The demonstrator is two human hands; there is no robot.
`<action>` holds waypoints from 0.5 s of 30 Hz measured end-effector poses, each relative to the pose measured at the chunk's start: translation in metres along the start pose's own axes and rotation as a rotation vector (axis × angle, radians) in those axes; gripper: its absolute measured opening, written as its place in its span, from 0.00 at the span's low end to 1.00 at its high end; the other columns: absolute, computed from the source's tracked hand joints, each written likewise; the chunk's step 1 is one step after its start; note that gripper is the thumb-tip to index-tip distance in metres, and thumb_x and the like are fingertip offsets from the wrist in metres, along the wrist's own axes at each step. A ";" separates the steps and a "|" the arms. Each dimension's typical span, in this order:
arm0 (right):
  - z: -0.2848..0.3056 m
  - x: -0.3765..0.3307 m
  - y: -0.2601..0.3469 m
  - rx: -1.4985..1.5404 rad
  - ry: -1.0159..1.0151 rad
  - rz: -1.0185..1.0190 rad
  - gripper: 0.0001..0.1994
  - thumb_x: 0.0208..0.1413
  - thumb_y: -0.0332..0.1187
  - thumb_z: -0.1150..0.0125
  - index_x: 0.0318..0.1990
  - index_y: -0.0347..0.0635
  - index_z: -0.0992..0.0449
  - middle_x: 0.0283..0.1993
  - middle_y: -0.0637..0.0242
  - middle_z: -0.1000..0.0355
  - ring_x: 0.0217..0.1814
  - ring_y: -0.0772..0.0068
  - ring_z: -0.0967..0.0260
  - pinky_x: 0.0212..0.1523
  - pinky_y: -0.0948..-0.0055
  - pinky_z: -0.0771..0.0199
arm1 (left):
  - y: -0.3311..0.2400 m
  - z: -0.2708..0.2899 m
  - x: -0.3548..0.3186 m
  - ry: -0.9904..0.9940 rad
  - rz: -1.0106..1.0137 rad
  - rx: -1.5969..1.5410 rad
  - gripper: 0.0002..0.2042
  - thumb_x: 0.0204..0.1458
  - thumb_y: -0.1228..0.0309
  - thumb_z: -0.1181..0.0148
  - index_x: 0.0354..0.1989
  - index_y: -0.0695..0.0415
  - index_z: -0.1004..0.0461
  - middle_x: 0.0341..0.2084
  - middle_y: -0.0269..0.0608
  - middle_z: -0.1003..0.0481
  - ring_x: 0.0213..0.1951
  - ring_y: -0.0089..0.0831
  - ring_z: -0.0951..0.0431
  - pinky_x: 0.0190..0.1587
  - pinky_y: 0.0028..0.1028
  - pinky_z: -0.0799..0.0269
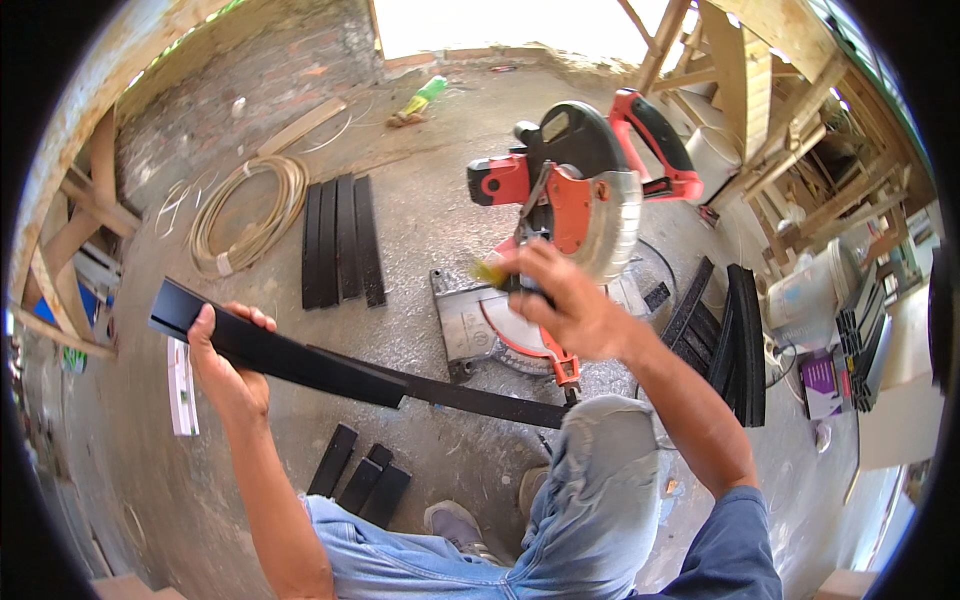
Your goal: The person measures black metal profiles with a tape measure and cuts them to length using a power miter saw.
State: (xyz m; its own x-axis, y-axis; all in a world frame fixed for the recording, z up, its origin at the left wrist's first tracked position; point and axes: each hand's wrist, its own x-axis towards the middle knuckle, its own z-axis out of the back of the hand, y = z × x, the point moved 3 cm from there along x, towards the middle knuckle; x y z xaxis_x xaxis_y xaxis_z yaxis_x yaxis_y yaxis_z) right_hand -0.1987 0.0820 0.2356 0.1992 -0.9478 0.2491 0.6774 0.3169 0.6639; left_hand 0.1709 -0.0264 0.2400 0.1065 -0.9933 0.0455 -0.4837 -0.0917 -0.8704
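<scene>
My left hand [232, 365] is closed around a long black profile strip [290, 355], thumb on top, tilted down toward the right. From behind its lower end, a second, thinner black strip [480, 402] reaches to my raised knee; whether my hand holds that one too is hidden. My right hand [570, 300] grips a small yellow and black object [490, 272], too blurred to tell its kind. That hand is above the metal base [465, 335] of a red and black miter saw [580, 200], whose head is raised.
Several black strips [340, 240] lie left of the saw beside a coiled hose [235, 215]. Short black pieces [360, 480] rest near my shoes. More black strips [735, 345], a white bucket [815, 290] and a purple box [825, 385] stand at right. A green bottle [428, 92] lies far back.
</scene>
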 end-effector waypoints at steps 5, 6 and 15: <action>-0.095 -0.124 -0.092 0.315 0.255 -0.233 0.16 0.60 0.36 0.38 0.50 0.35 0.25 0.47 0.49 0.28 0.52 0.54 0.28 0.52 0.59 0.29 | 0.013 -0.031 -0.021 0.057 -0.095 0.351 0.15 0.64 0.59 0.39 0.37 0.62 0.26 0.25 0.43 0.22 0.29 0.33 0.20 0.35 0.32 0.22; -0.124 -0.141 -0.104 0.328 0.482 -0.321 0.15 0.59 0.36 0.37 0.50 0.36 0.24 0.47 0.50 0.26 0.51 0.54 0.27 0.51 0.60 0.28 | 0.022 -0.037 -0.023 0.078 -0.104 0.411 0.15 0.65 0.60 0.39 0.35 0.61 0.26 0.24 0.42 0.21 0.27 0.31 0.20 0.33 0.30 0.22; -0.230 -0.214 -0.103 0.373 0.776 -0.303 0.13 0.58 0.33 0.36 0.48 0.36 0.22 0.45 0.54 0.23 0.47 0.56 0.23 0.48 0.61 0.24 | 0.166 -0.106 -0.061 0.837 -0.174 0.929 0.16 0.63 0.68 0.40 0.55 0.65 0.25 0.35 0.53 0.19 0.39 0.41 0.18 0.44 0.40 0.25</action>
State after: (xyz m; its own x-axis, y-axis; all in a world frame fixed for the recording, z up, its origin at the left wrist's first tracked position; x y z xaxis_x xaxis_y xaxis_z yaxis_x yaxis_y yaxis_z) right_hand -0.1482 0.2432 -0.0487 0.5618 -0.7080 -0.4279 0.5322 -0.0867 0.8422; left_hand -0.0077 0.0117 0.1445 -0.6381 -0.7451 0.1940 0.3093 -0.4788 -0.8217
